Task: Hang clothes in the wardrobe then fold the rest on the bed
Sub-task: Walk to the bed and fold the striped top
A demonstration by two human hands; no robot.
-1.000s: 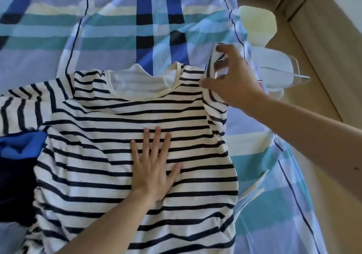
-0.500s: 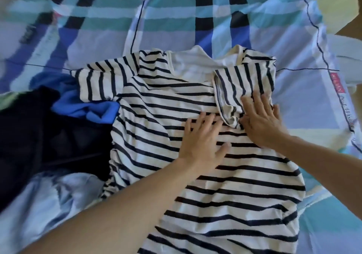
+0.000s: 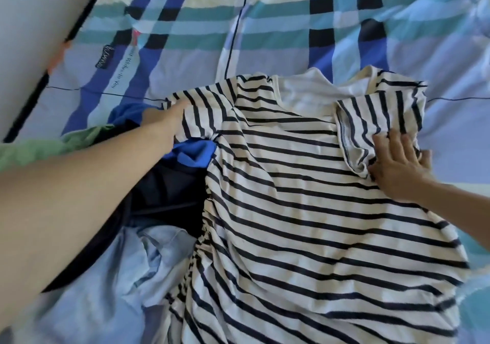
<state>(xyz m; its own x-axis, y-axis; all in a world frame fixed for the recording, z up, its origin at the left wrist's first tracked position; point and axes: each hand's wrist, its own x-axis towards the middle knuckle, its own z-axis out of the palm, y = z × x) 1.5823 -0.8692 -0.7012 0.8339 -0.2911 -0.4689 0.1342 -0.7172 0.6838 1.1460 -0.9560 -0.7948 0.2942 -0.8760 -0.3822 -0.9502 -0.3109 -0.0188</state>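
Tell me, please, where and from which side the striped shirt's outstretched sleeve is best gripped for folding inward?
Pinch the outstretched sleeve at its cuff hem, coming from the person's left, where the left hand is. It lies flat, spread outward over the blue garment, so that free edge should lift while the right hand pins the shirt.

Striped shirt (image 3: 305,211) lies flat on the bed (image 3: 265,25), collar at the far end, one sleeve folded in over the chest, the other spread towards the heap of clothes (image 3: 169,192).
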